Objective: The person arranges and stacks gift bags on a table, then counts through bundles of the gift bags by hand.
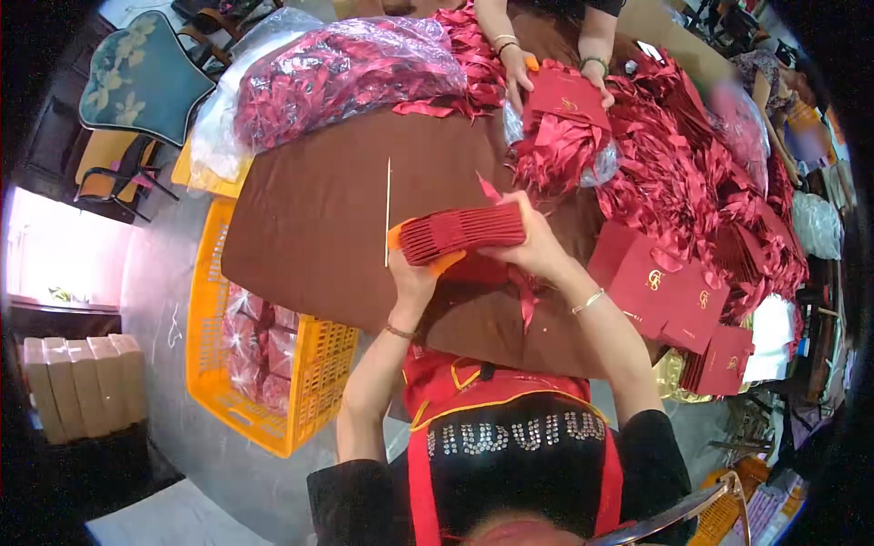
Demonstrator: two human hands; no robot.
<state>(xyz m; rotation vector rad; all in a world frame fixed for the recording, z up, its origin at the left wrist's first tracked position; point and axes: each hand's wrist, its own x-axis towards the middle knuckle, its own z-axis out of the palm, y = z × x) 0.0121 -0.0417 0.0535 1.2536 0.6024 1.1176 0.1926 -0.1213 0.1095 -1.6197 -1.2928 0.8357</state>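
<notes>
Between my two hands is a stack of red paper bags [464, 231], folded flat, their edges facing up toward me. My left hand [414, 264], with orange covers on its fingertips, grips the stack's left end. Around the right end, the fingers of my right hand [533, 238] are closed. Red ribbon hangs below and sticks up above the stack. A thin pale stick [388, 209] lies on the brown tablecloth [319, 200] just left of my left hand. To the right, red bags with gold lettering [651, 282] lie near the table edge.
Across the table, another person's hands [555, 77] hold a red bag [569, 100] over ribbons. A plastic-wrapped ribbon heap [350, 77] sits at the far left; loose ribboned bags [665, 164] pile up right. An orange crate [309, 391] with wrapped red packs stands at my left.
</notes>
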